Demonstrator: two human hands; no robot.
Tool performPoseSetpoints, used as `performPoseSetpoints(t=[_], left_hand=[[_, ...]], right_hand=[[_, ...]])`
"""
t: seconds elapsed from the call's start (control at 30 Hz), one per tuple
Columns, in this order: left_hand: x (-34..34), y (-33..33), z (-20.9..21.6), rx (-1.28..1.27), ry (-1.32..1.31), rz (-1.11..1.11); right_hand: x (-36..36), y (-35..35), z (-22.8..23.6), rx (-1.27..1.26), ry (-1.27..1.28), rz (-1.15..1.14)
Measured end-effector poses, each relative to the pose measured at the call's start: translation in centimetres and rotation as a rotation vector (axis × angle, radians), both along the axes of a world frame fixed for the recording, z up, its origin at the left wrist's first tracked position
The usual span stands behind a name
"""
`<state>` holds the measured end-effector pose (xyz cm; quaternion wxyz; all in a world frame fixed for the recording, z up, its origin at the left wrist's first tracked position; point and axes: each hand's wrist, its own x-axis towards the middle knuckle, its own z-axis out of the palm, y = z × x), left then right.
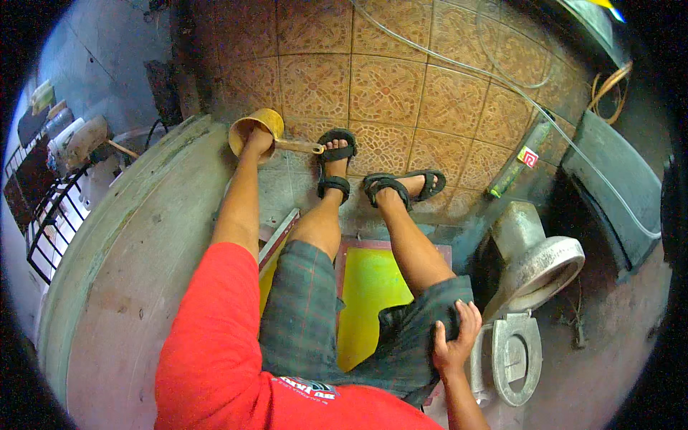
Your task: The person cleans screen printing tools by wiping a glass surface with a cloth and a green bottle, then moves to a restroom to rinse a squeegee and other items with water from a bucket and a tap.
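A yellow water dipper [276,123] with a long handle is at the far left, by the edge of a worn ledge [143,236]. My left hand [256,140] reaches down into its bowl, and the rim hides my fingers. The dipper's handle points right, its end next to my sandalled left foot [335,158]. Over on the right, my right hand [456,344] lies on my thigh with fingers spread, holding nothing. Whatever is inside the dipper is hidden.
Patterned brown tiles [383,89] cover the floor ahead. On the right are a dirty toilet bowl [537,272], a toilet seat [517,362], a grey panel [613,186] and a green tube [523,158]. A pale hose [459,61] crosses the tiles. A yellow panel [369,287] lies beneath my legs.
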<state>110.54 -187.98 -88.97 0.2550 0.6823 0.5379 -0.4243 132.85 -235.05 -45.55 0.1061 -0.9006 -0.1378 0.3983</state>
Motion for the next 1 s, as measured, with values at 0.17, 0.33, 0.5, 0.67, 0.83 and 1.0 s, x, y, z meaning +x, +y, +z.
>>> performPoseSetpoints(t=[0.17, 0.33, 0.5, 0.67, 0.83, 1.0], left_hand=[[-1.7, 0.6, -1.0, -0.031, -0.055, 0.146], [-0.5, -1.5, 1.8, -0.184, -0.277, 1.049], [-1.0, -2.1, 10.2, -0.383, -0.624, 1.471], [-2.8, -3.5, 18.8, -0.404, -0.800, 1.626], [2.2, -7.5, 29.4, -0.060, -0.834, 1.483], [7.5, -13.4, 34.4, 0.149, -0.899, 1.692]], right_hand=[[0.7, 0.4, 0.2, -0.023, 0.010, 0.046], [0.7, 1.4, 0.4, -0.040, 0.002, 0.045], [1.5, 2.6, -0.7, 0.056, 0.121, -0.090], [2.3, 13.6, -14.1, 0.455, 0.161, 0.176], [-2.8, 26.1, -29.8, 0.397, 0.243, 0.324], [-9.0, 32.8, -36.0, 0.137, 0.252, 0.439]])
